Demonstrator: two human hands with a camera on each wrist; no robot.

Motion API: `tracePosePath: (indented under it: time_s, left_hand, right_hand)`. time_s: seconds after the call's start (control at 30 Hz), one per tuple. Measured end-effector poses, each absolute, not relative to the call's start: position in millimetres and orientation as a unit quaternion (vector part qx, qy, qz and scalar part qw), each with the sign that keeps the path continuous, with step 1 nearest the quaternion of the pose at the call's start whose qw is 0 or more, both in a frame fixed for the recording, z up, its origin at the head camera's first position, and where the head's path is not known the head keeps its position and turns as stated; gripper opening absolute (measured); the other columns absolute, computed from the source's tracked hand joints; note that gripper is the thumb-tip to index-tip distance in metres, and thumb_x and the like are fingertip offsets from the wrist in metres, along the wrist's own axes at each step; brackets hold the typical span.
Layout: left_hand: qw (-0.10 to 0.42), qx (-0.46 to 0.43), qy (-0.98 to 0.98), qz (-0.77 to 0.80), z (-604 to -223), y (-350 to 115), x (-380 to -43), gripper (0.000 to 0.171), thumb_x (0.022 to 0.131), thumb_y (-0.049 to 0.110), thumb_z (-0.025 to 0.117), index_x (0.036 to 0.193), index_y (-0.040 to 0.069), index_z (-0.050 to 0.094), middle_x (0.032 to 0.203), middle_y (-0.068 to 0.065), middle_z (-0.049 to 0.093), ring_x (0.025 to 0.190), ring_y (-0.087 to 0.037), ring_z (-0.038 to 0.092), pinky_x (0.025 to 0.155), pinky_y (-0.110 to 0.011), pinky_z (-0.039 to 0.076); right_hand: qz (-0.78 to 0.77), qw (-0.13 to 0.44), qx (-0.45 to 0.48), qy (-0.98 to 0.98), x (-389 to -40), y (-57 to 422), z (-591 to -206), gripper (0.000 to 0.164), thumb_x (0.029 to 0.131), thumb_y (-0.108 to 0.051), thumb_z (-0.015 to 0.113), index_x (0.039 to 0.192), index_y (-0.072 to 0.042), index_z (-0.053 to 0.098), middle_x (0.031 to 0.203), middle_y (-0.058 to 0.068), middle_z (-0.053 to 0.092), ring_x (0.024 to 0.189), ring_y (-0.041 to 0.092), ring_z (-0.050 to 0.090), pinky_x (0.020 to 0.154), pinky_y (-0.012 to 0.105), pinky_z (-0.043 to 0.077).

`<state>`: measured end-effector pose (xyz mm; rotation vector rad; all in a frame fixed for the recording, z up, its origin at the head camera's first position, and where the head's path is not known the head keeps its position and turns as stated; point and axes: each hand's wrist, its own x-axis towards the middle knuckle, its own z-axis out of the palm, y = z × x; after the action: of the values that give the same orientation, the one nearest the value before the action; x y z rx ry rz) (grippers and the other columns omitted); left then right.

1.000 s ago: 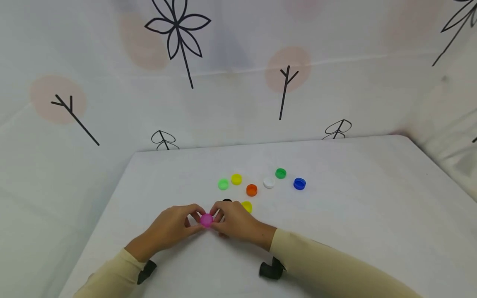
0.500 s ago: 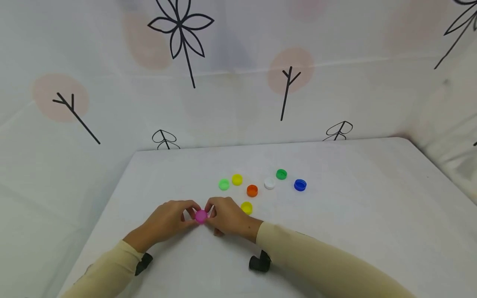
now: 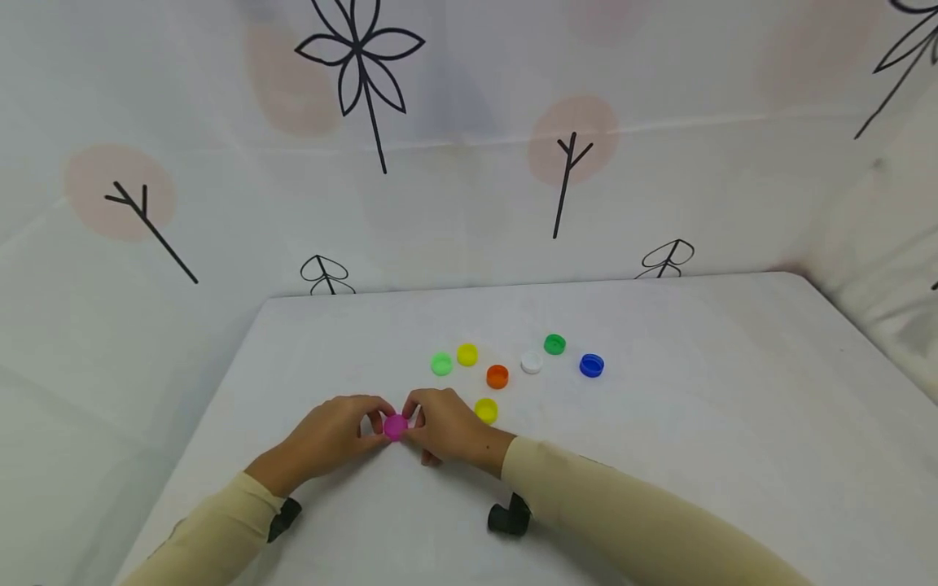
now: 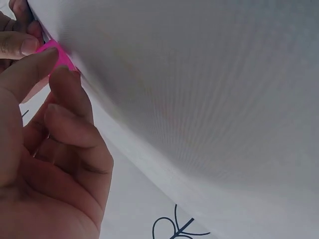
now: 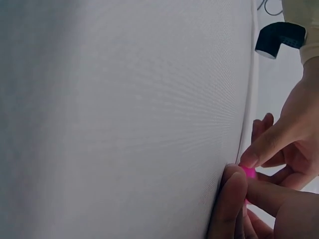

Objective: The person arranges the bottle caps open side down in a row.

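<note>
A pink bottle cap (image 3: 396, 427) sits between my two hands on the left part of the table, its flat top facing up in the head view. My left hand (image 3: 331, 435) pinches its left side between thumb and fingertips. From the other side my right hand (image 3: 449, 427) pinches it too, its fingertips close to the left ones. Both wrist views show pink plastic between the fingers, low against the white cloth, with much of the pink bottle cap (image 4: 65, 60) covered by fingertips. A yellow cap (image 3: 486, 410) lies just beyond my right wrist.
Farther back lie more caps: light green (image 3: 441, 364), yellow (image 3: 467, 354), orange (image 3: 497, 377), white (image 3: 531, 362), green (image 3: 554, 344) and blue (image 3: 591, 365). White cloth covers the table (image 3: 696, 407). A patterned cloth (image 3: 469, 163) hangs behind it.
Both hands have shifted slightly left and away with the pink bottle cap, then stayed nearly still over the last half second. A black cap seen earlier behind the right hand no longer shows.
</note>
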<state>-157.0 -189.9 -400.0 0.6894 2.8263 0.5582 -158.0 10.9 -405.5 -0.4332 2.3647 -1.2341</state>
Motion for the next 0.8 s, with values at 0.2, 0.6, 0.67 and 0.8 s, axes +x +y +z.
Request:
tracePosePath:
  time_s: [0.2, 0.6, 0.67, 0.8]
  left_hand:
    - [0.078, 0.228, 0.957, 0.16, -397, -188, -154, 0.052, 0.081, 0.027, 0.084, 0.127, 0.018, 0.062, 0.086, 0.013, 0.063, 0.065, -0.003, 0.05, 0.06, -0.019, 0.045]
    - [-0.103, 0.25, 0.941, 0.202, -375, -145, -139, 0.02, 0.091, 0.022, 0.072, 0.109, 0.019, 0.068, 0.081, 0.012, 0.064, 0.059, 0.0, 0.047, 0.052, -0.015, 0.042]
    - [-0.133, 0.243, 0.937, 0.214, -375, -136, -138, 0.015, 0.091, 0.019, 0.07, 0.105, 0.018, 0.068, 0.081, 0.012, 0.065, 0.058, 0.0, 0.047, 0.051, -0.015, 0.041]
    - [-0.161, 0.225, 0.931, 0.24, -375, -121, -138, 0.01, 0.091, 0.017, 0.068, 0.101, 0.018, 0.068, 0.081, 0.01, 0.065, 0.059, -0.001, 0.046, 0.051, -0.016, 0.04]
  right_hand:
    - [-0.429, 0.22, -0.167, 0.86, -157, 13, -401, 0.038, 0.09, -0.018, 0.075, 0.123, -0.006, 0.06, 0.072, 0.003, 0.065, 0.052, 0.017, 0.066, 0.056, 0.023, 0.054]
    - [-0.369, 0.088, -0.274, 0.884, -155, 53, -369, 0.012, 0.093, -0.019, 0.072, 0.103, -0.013, 0.072, 0.078, -0.006, 0.068, 0.067, 0.009, 0.06, 0.06, 0.021, 0.052]
    - [-0.36, 0.069, -0.27, 0.89, -156, 60, -367, 0.009, 0.093, -0.019, 0.071, 0.101, -0.014, 0.073, 0.08, -0.006, 0.069, 0.071, 0.009, 0.06, 0.061, 0.021, 0.051]
    - [-0.35, 0.052, -0.238, 0.904, -159, 76, -369, 0.009, 0.092, -0.019, 0.072, 0.1, -0.014, 0.073, 0.083, -0.005, 0.07, 0.07, 0.011, 0.059, 0.059, 0.021, 0.05]
